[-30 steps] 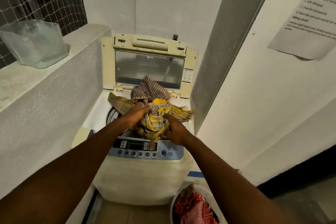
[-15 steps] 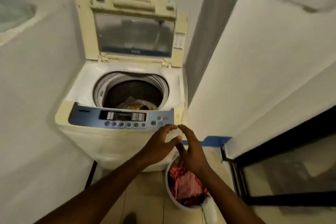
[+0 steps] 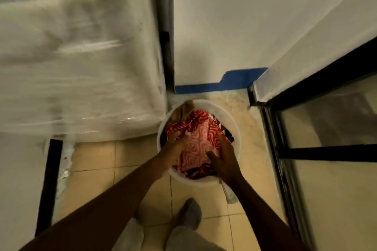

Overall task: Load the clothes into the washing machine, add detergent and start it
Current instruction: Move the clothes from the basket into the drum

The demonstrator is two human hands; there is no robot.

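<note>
A white laundry bucket (image 3: 234, 124) stands on the tiled floor beside the washing machine (image 3: 81, 67), whose front fills the upper left, blurred. Inside the bucket lies a red and pink patterned cloth (image 3: 197, 140), with a tan cloth (image 3: 183, 110) at the far rim. My left hand (image 3: 173, 149) rests on the left side of the red cloth, fingers spread into it. My right hand (image 3: 222, 155) presses on its right side, fingers apart. Neither hand visibly closes around the cloth. The drum and the control panel are out of view.
A white wall with a blue strip (image 3: 220, 83) at its base stands behind the bucket. A black-framed glass door (image 3: 318, 149) runs along the right. My grey-socked foot (image 3: 189, 214) is on the tiles below the bucket. A black strip (image 3: 49, 185) runs down the left.
The yellow checked clothes went into the drum. My view then dropped from the machine's top to the floor, and both hands went down into the bucket onto the red cloth.
</note>
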